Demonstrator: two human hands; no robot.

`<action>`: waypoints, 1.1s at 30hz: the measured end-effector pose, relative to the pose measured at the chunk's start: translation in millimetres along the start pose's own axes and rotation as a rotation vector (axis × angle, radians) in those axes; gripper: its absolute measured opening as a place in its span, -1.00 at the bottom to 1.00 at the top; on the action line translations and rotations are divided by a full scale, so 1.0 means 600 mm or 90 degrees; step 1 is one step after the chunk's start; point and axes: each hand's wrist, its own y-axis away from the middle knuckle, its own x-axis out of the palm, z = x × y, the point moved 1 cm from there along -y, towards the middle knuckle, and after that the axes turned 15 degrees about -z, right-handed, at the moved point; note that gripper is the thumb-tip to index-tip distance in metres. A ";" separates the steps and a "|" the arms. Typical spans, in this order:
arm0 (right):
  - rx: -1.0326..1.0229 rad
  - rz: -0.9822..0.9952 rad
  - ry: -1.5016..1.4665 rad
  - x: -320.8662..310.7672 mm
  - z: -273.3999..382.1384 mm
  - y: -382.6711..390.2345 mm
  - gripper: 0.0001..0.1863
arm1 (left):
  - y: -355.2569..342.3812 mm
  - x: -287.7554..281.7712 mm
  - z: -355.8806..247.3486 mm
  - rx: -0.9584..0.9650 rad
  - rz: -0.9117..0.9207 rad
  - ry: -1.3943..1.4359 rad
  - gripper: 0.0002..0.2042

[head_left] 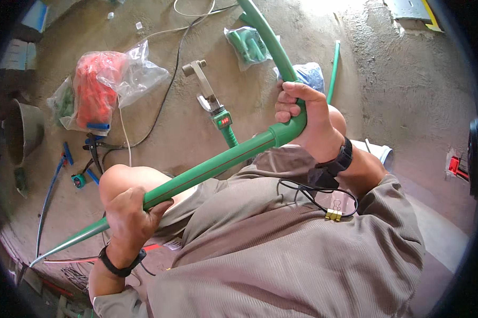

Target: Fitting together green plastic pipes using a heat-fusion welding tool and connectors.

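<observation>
A long green plastic pipe point(212, 169) with a thin red stripe runs slantwise across my lap. My left hand point(130, 214) is closed around it near my left knee, and its far end reaches the lower left. At the upper end the pipe sits in a green elbow fitting point(289, 130). My right hand point(310, 114) wraps that elbow, where another green pipe point(271, 42) leads up and away from me. Between my knees, beyond the pipe, is a pipe welding iron point(210, 100) with a green handle and a lit red display. Neither hand touches it.
Left on the concrete floor lie a clear bag of red fittings point(96, 87), a pipe cutter point(94, 151), a small tape measure point(78, 181) and a bucket point(24, 130). A bag of green fittings point(248, 46) and a short green pipe point(334, 71) lie ahead. Cables point(170, 87) cross the floor.
</observation>
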 end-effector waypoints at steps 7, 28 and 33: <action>-0.032 0.016 0.028 0.006 0.000 0.017 -0.83 | 0.000 0.010 0.011 0.045 -0.053 0.029 -0.49; -0.112 0.104 0.055 -0.004 0.001 0.034 -0.83 | -0.002 0.001 0.011 -0.004 0.042 0.061 -0.42; -0.140 0.117 0.066 0.000 0.000 0.042 -0.78 | -0.001 -0.001 0.009 0.039 -0.008 0.048 -0.45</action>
